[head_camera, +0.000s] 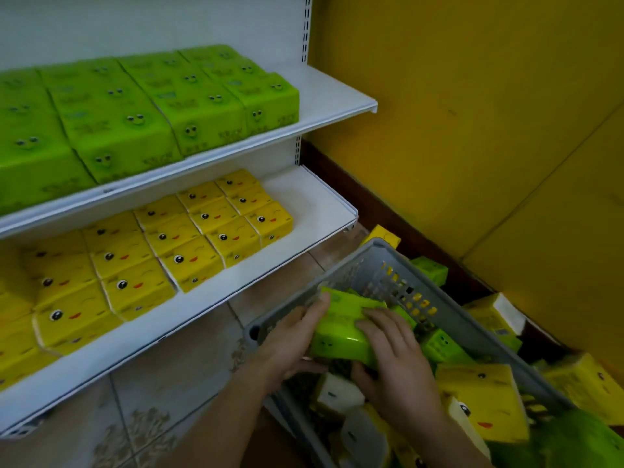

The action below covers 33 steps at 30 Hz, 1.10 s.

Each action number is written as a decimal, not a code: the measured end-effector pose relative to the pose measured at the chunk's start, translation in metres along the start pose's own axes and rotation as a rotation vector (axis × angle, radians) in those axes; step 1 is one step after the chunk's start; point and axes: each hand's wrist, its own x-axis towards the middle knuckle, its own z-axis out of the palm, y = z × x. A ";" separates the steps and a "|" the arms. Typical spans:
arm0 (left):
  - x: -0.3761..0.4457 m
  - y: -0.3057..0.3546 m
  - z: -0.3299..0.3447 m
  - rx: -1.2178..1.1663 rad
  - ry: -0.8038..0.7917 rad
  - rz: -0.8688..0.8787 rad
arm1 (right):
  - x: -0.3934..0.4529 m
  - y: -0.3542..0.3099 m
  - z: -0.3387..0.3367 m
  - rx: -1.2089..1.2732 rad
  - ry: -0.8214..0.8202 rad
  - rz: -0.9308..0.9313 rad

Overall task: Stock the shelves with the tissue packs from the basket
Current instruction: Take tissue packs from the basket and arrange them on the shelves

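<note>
Both the left hand (297, 336) and right hand (391, 352) grip a green tissue pack (344, 327) over the grey basket (354, 265). The right thumb is hidden beneath it. Blurred packs fill the basket; shelves (317, 197) stand left.

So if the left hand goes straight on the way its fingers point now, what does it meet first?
The left hand grips the green tissue pack and points up and to the right. Straight on, it would probably first meet the far perforated wall of the grey basket, though depth is hard to judge.
</note>
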 end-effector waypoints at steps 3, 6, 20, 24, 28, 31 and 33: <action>-0.016 0.023 -0.005 -0.059 0.063 0.184 | 0.011 -0.016 -0.022 0.162 0.147 -0.143; -0.033 0.043 -0.022 -0.141 0.138 0.312 | 0.031 -0.034 -0.040 0.477 0.238 0.056; -0.153 0.108 -0.167 0.035 1.075 0.706 | 0.178 -0.235 -0.055 1.055 -0.036 -0.039; -0.205 0.114 -0.224 0.090 1.359 0.722 | 0.203 -0.313 -0.045 0.904 -0.007 -0.337; -0.240 0.109 -0.294 0.099 1.489 0.622 | 0.224 -0.386 -0.024 0.749 -0.037 -0.552; -0.258 0.102 -0.338 0.134 1.497 0.500 | 0.236 -0.433 -0.009 0.680 -0.021 -0.586; -0.263 0.100 -0.362 0.172 1.480 0.454 | 0.243 -0.457 0.004 0.616 -0.027 -0.575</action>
